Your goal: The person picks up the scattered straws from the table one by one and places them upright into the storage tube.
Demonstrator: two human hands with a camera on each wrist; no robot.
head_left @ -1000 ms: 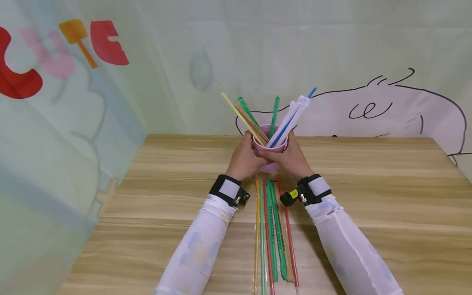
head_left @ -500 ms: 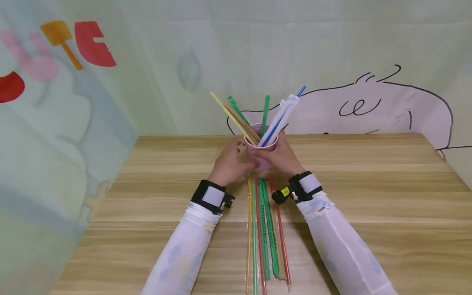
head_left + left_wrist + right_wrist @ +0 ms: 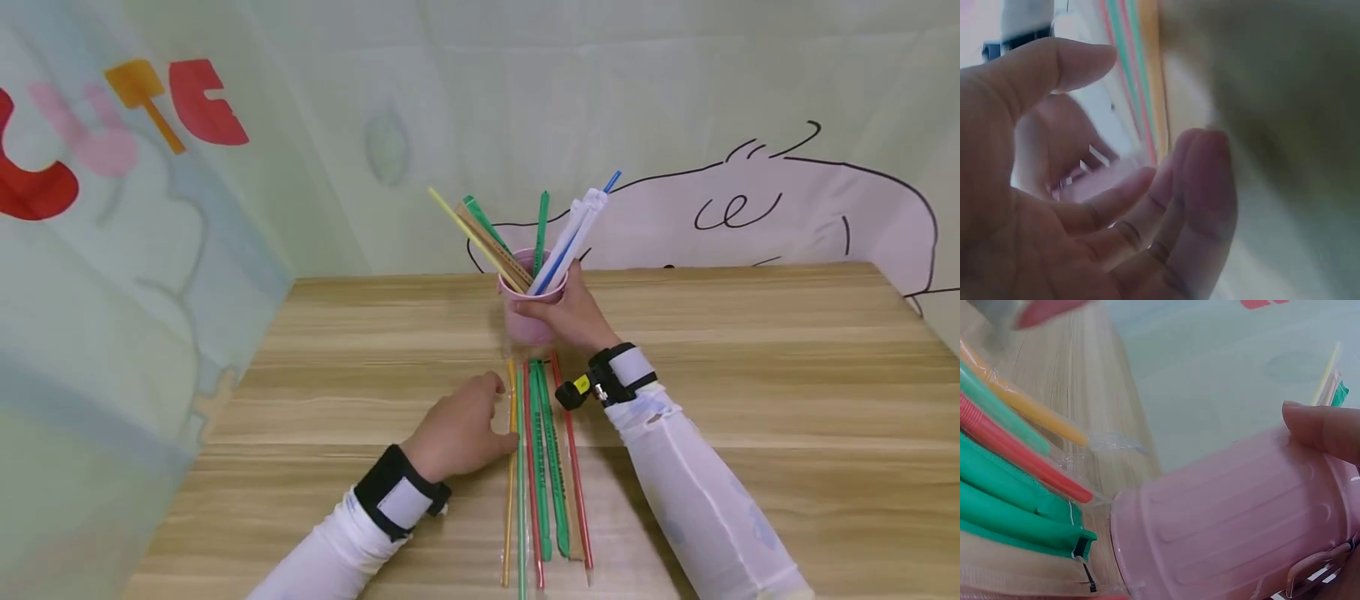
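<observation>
A pink ribbed bucket [image 3: 528,325] with a wire handle stands upright towards the back of the table. My right hand [image 3: 576,317] grips its right side, thumb near the rim. Drinking straws lean in it: a yellow one [image 3: 465,223], a brown-wrapped one [image 3: 489,242], green-wrapped ones and white-wrapped ones [image 3: 573,237]. In front lies a row of straws: an orange one [image 3: 507,517], a clear-wrapped green one, red ones and green-wrapped ones [image 3: 557,500]. My left hand [image 3: 457,425], fingers loosely bent and empty, hovers at the row's left side, thumb tip over the orange straw.
The wood-grain table [image 3: 750,392] reaches back to a pale printed cloth wall [image 3: 480,108]. A second cloth panel with coloured letters [image 3: 202,100] closes off the left side. Each wrist carries a black strap [image 3: 396,492] with a small camera.
My left hand has let go of the bucket and come down towards me, to the left side of the straw row. The right hand keeps its grip on the bucket.
</observation>
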